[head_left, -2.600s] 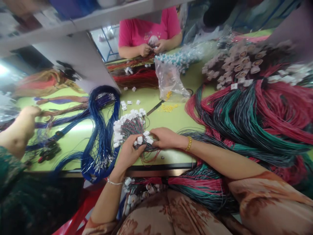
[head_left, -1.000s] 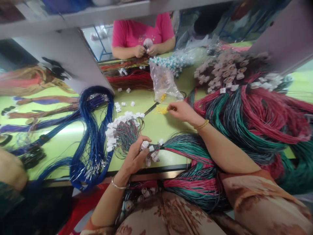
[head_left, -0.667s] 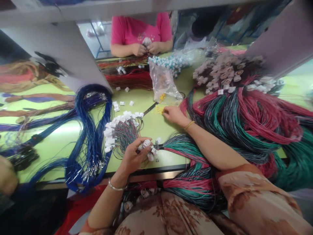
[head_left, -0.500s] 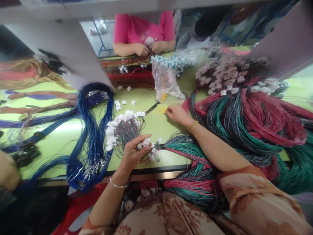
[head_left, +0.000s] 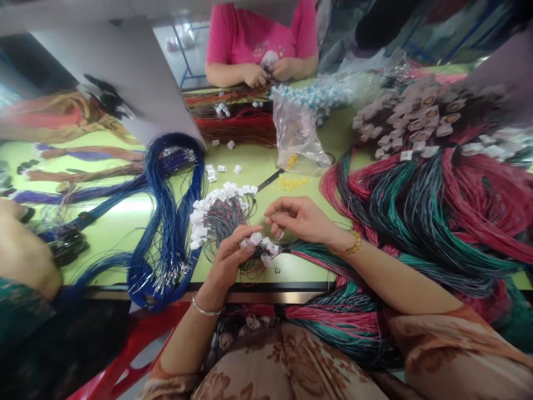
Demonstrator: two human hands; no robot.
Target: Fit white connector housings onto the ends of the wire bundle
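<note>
My left hand point(head_left: 230, 259) is closed around a white plastic connector point(head_left: 255, 239) at the end of a bundle of thin red and green wires point(head_left: 320, 258), just above the near table edge. My right hand point(head_left: 300, 219) hovers right beside it, thumb and forefinger pinched together; what it pinches is too small to make out. A fan of finished white connectors on wires point(head_left: 216, 211) lies just beyond both hands. Loose yellow bits point(head_left: 291, 182) lie farther out on the green table point(head_left: 120, 222).
Thick coils of red and green wire point(head_left: 437, 205) fill the right side. Blue wire bundles point(head_left: 166, 222) loop on the left. A clear plastic bag point(head_left: 297, 133) stands past the yellow bits. A person in pink point(head_left: 262, 44) works opposite; another person's arm point(head_left: 20, 255) is at the left.
My right hand has drawn back from the yellow bits to the connector in my left hand. The left hand kept its grip and rose slightly.
</note>
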